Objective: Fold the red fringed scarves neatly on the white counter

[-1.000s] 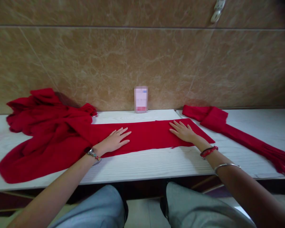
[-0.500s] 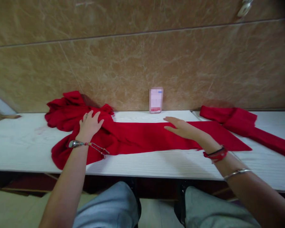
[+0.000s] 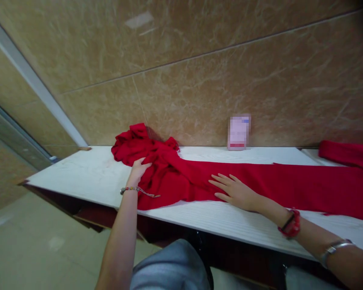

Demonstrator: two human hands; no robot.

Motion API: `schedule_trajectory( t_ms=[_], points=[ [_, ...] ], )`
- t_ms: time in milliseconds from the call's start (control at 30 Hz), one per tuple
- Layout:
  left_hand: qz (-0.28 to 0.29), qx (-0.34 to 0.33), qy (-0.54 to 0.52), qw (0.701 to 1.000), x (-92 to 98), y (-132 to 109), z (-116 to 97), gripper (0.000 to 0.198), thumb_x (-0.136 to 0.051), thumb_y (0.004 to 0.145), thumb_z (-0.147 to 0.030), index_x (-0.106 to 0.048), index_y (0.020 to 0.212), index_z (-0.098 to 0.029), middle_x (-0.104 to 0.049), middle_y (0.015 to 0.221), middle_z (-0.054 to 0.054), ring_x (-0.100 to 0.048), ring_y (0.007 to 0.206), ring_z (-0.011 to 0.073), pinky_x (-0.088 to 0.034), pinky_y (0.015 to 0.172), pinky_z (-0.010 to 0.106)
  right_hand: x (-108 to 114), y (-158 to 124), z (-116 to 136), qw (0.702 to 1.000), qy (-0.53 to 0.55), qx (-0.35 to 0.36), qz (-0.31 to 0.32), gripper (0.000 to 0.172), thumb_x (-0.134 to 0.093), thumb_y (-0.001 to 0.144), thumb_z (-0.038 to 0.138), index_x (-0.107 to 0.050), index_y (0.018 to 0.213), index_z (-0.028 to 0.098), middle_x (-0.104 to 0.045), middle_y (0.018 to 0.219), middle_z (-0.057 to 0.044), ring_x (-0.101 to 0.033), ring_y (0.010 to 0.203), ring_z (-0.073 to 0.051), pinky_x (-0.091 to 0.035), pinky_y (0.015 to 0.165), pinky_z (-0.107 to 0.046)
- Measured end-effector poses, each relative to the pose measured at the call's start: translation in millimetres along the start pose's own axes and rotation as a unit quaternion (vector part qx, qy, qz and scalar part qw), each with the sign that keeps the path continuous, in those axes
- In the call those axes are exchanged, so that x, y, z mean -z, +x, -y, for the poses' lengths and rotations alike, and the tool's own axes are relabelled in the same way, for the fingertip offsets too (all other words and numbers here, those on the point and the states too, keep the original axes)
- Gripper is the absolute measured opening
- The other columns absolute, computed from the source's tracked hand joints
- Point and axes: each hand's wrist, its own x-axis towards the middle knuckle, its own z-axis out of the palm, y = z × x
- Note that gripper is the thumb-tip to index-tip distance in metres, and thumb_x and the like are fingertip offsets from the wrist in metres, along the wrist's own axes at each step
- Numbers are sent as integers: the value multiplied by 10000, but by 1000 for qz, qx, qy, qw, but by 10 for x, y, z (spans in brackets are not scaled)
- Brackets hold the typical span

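Observation:
A long red scarf (image 3: 290, 183) lies stretched along the white table (image 3: 87, 177), flat on the right and bunched in a heap at its left end (image 3: 139, 147) against the wall. My left hand (image 3: 138, 171) rests on the near side of that heap with its fingers curled into the cloth. My right hand (image 3: 234, 189) lies flat and open on the smooth part of the scarf, fingers spread and pointing left. Both wrists wear bracelets.
A second red scarf (image 3: 347, 155) lies at the far right by the wall. A small pink card (image 3: 238, 132) stands against the brown marble wall. The table's left end (image 3: 26, 182) drops to a tiled floor. My knees show below the front edge.
The view has swung left. My left hand went from the flat scarf to the bunched heap and now curls into it; my right hand slid left along the scarf.

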Motion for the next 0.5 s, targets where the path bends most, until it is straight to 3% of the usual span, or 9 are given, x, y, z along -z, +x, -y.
schedule_trajectory(
  t_ms=[67, 133, 167, 200, 267, 333, 367, 433, 500],
  points=[
    [-115, -21, 38, 992, 108, 79, -86, 302, -497, 716, -193, -586, 1004, -171, -628, 998, 52, -548, 999, 227, -403, 896, 342, 12, -19, 9, 1000, -7, -11, 3, 505, -308, 893, 469, -366, 1338, 238, -337, 1404, -71, -274, 1292, -248, -229, 1026, -499],
    [-238, -68, 111, 963, 250, 197, -144, 328, -444, 704, -112, -585, 992, -182, -584, 1066, 64, -496, 1074, 227, -345, 958, 354, 17, -31, 14, 1000, -8, -13, 1, 519, -315, 888, 474, -373, 1336, 219, -340, 1401, -76, -280, 1290, -242, -235, 1032, -483],
    [-263, -96, 143, 949, 323, 262, -149, 337, -424, 702, -90, -585, 984, -181, -570, 1084, 70, -481, 1094, 226, -331, 971, 358, 15, -35, 12, 1000, -10, -13, -3, 524, -320, 887, 475, -372, 1337, 212, -342, 1399, -78, -282, 1289, -240, -234, 1035, -477],
    [-247, -120, 162, 948, 393, 325, -133, 338, -421, 703, -87, -582, 985, -180, -563, 1097, 72, -473, 1106, 227, -328, 974, 361, 10, -38, 8, 1000, -12, -12, -7, 525, -322, 887, 473, -373, 1337, 208, -343, 1399, -79, -285, 1288, -238, -231, 1038, -475],
    [-93, -121, 157, 976, 522, 434, -40, 341, -498, 687, -143, -563, 1020, -181, -576, 1097, 61, -498, 1080, 233, -368, 940, 353, -4, -41, -4, 1000, -17, -13, -11, 510, -318, 892, 456, -376, 1335, 210, -344, 1399, -78, -292, 1285, -239, -227, 1040, -478],
    [81, -19, 105, 991, 641, 511, 107, 392, -596, 662, -271, -554, 1041, -180, -620, 1031, 48, -564, 982, 236, -436, 855, 338, -15, -41, -13, 1000, -19, -17, -10, 491, -312, 898, 435, -383, 1332, 216, -344, 1399, -76, -299, 1282, -241, -234, 1035, -483],
    [113, 52, 78, 989, 696, 538, 184, 419, -599, 667, -345, -552, 1045, -171, -639, 991, 56, -587, 937, 244, -460, 813, 345, -18, -41, -15, 1000, -17, -20, -10, 488, -314, 898, 431, -388, 1329, 216, -346, 1398, -76, -300, 1281, -242, -239, 1033, -481],
    [77, 119, 45, 989, 782, 574, 307, 488, -517, 724, -453, -517, 1104, -146, -644, 992, 94, -594, 937, 255, -468, 789, 360, -20, -41, -14, 1000, -12, -23, -12, 491, -327, 893, 440, -395, 1325, 217, -353, 1394, -76, -298, 1282, -243, -242, 1034, -476],
    [36, 117, 31, 992, 799, 579, 365, 557, -509, 728, -467, -471, 1171, -132, -620, 1068, 127, -570, 1005, 259, -452, 823, 357, -21, -43, -12, 1000, -7, -25, -15, 502, -335, 887, 457, -393, 1327, 221, -353, 1394, -78, -296, 1282, -244, -238, 1036, -477]
  ],
)
